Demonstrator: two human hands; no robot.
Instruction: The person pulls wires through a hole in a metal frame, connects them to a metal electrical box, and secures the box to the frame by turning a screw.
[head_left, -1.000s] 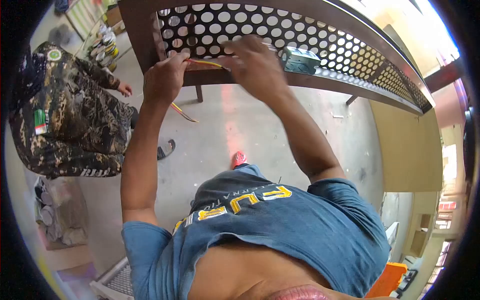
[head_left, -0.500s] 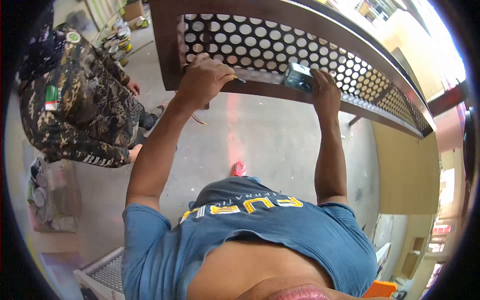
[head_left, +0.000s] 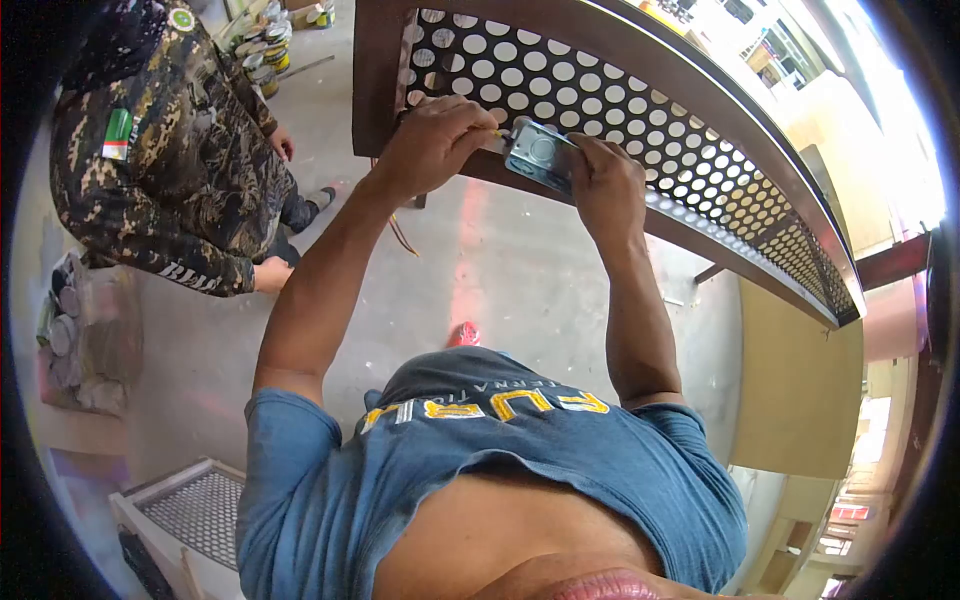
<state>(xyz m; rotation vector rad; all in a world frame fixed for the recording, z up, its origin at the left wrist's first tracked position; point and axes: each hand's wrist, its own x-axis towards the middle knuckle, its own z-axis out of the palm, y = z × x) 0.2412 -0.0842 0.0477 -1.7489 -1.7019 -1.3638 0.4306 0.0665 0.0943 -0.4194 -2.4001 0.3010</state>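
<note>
Since the earlier frame our right hand [head_left: 605, 185] has carried the metal electrical box [head_left: 540, 152] leftward along the railing, so it now sits just beside our left hand [head_left: 435, 145], where before the two were well apart. We hold the box with the right hand's fingers curled over its right end, pressing it against the perforated metal panel [head_left: 640, 125] just above the brown lower rail [head_left: 690, 235]. Our left hand is closed in a loose fist against the panel, pinching a thin yellow wire [head_left: 494, 132] whose end touches the box's left edge. More wire [head_left: 400, 235] hangs below the rail, under the left wrist. A person in a camouflage jacket [head_left: 165, 160] crouches on the concrete floor [head_left: 500, 270] to our left, one hand [head_left: 270, 275] near the knee, well apart from our hands. Paint cans [head_left: 262, 50] stand behind that person, and a mesh crate [head_left: 190, 510] sits at lower left.
</note>
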